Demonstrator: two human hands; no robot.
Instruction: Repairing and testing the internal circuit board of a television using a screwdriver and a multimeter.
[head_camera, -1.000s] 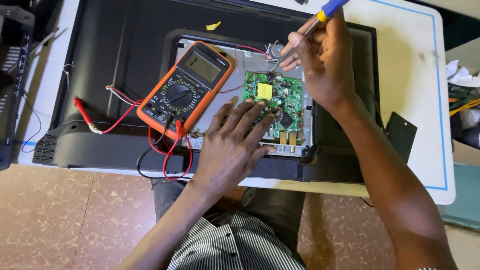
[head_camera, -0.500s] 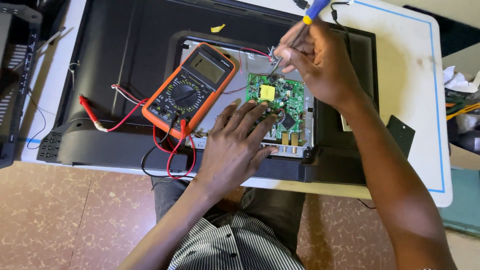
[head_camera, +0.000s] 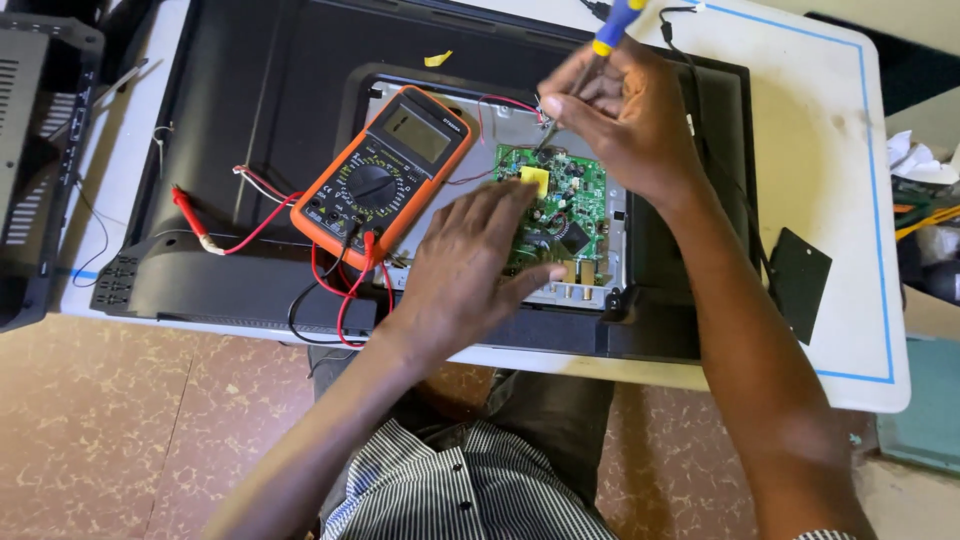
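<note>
Green fibreglass shows where the small circuit board (head_camera: 560, 215) lies bared in the open metal bay of the black flat-screen set (head_camera: 250, 130), which rests face down on the white table (head_camera: 820, 150). The back cover is already off and the board exposed. The board itself sits in place with its cables attached, so the work on it looks under way rather than finished.

The right hand (head_camera: 625, 110) is closed around a screwdriver with a blue and yellow handle (head_camera: 600, 45); its tip meets the board's far left corner. The left hand (head_camera: 470, 265) lies flat, fingers spread, pressing on the board's near left part and holding nothing.

An orange digital multimeter (head_camera: 385, 170) leans on the bay's left edge, just beside the left hand. Its red probe (head_camera: 190, 215) lies well apart towards the set's left end, leads looping over the near edge.

The set nearly fills the table from its left edge. Bare room shows along the right edge, where a flat black square piece (head_camera: 798, 280) lies near the near right corner.
</note>
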